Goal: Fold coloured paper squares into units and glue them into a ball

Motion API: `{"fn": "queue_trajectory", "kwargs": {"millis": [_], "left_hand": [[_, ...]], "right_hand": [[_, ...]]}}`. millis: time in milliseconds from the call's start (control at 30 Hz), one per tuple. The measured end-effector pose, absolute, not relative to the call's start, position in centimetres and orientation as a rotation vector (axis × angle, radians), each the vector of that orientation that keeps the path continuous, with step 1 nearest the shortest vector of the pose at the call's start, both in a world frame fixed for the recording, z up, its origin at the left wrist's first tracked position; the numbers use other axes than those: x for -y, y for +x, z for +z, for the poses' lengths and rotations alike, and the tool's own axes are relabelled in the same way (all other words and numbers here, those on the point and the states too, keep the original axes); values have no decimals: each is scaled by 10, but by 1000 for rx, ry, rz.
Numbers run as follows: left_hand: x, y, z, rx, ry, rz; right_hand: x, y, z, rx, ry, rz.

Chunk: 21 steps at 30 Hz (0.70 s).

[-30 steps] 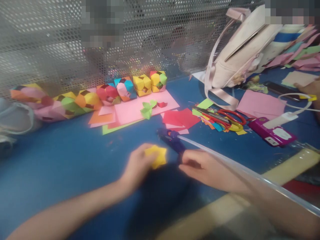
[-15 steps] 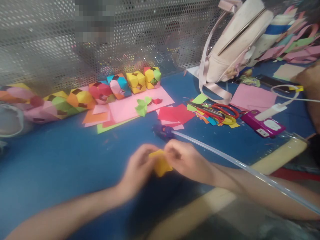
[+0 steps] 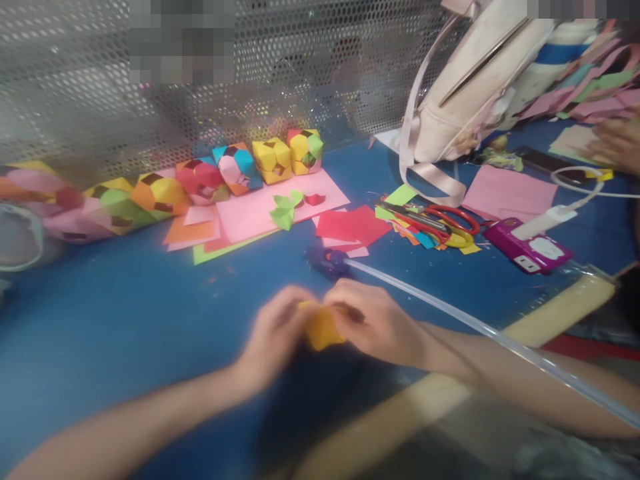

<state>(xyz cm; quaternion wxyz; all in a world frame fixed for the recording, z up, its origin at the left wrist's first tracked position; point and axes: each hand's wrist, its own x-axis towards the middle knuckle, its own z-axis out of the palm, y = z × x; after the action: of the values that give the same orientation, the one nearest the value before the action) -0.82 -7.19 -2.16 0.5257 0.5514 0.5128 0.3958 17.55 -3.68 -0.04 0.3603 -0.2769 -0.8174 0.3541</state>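
A small folded yellow paper (image 3: 324, 329) is held between my two hands above the near edge of the blue table. My left hand (image 3: 277, 330) pinches its left side, and my right hand (image 3: 373, 320) grips its upper right with curled fingers. Both hands are slightly blurred, and their fingertips nearly meet over the paper. Just beyond them lies a dark purple object (image 3: 327, 260) at the end of a clear rod (image 3: 425, 293). Farther back, red paper sheets (image 3: 350, 227) and small folded green pieces (image 3: 284, 212) rest on the table.
Colourful folded paper balls (image 3: 271, 160) line the perforated metal panel (image 3: 270, 73). Scissors (image 3: 453, 223), a magenta device (image 3: 527, 247) with a white cable, pink paper (image 3: 510, 192) and a pale bag (image 3: 465, 93) occupy the right side. Another person's hand (image 3: 617, 143) is at the far right.
My hands have drawn slightly closer together around the yellow paper, and more of it is covered. At the far right, the other person's hand has come into view over the pale paper.
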Motion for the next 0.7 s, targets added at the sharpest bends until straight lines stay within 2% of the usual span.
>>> {"fn": "queue_trajectory", "kwargs": {"millis": [433,567,700], "left_hand": [[70,-8,-19,-1196,1656,987],[71,-8,-19,-1205,1640,965],[73,-6,-17,-1219,1552,949]], "right_hand": [[33,175,7,1873,-1004,1497],[33,173,6,1925,-986,1389],[36,172,0,2049,-861,986]]}}
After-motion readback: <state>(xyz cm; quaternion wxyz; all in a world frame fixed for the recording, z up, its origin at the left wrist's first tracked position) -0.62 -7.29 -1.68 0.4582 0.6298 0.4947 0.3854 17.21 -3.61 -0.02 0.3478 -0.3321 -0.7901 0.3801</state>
